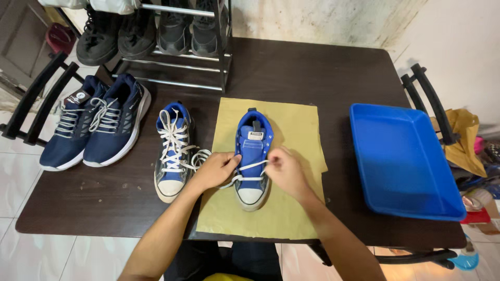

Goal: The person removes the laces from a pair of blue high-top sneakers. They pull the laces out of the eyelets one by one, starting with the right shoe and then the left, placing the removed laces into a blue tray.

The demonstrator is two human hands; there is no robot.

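Your left hand (pixel 216 170) and right hand (pixel 284 170) sit on either side of the blue sneaker (pixel 252 156), each grip pinched shut on the white lace (pixel 250 167) that runs across its lower eyelets. The sneaker lies between your hands, toe pointing toward you, on a tan sheet of paper (pixel 291 208) in the middle of the dark counter (pixel 312 73). It's blue canvas with a white toe cap, tongue open, laced only near the toe. Its fully laced partner (pixel 172 151) rests just left of your left hand.
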